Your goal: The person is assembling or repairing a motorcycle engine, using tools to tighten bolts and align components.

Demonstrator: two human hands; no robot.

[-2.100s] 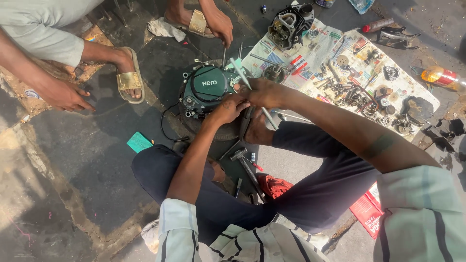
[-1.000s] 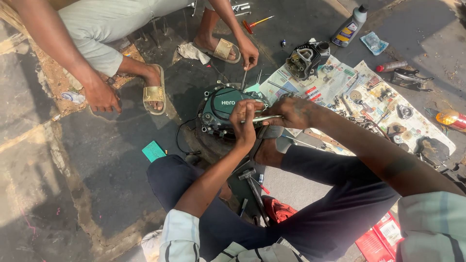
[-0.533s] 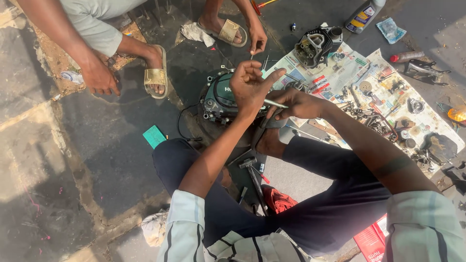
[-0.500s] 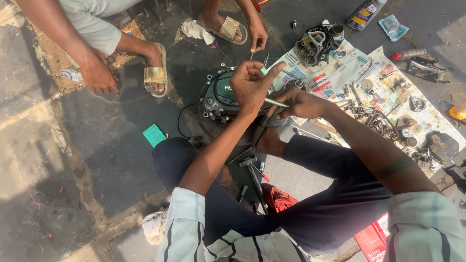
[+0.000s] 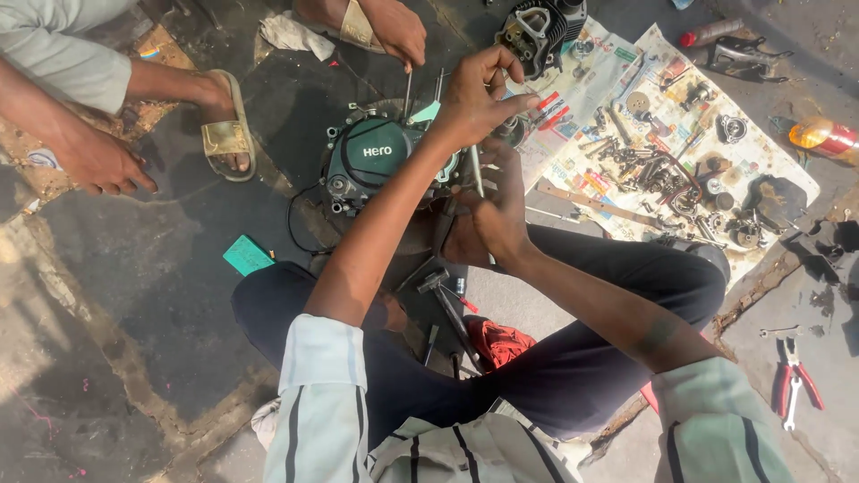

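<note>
Left hand [image 5: 474, 94] is raised over the engine, fingers pinched narrow; what they pinch, I cannot tell. Right hand [image 5: 492, 215] is wrapped around a slim metal tool [image 5: 476, 172]. The engine [image 5: 380, 161], dark green, round-covered and grimy, sits at twelve o'clock from the knees.

Open-air roadside motorcycle repair workshop. Work takes place on the oil-stained pavement [image 5: 152, 268]. A dark engine case [image 5: 371, 161] sits there; small engine parts [image 5: 662, 170] lie on spread newspaper [image 5: 582, 89]; red-handled pliers [image 5: 792, 380] lie nearby.
</note>
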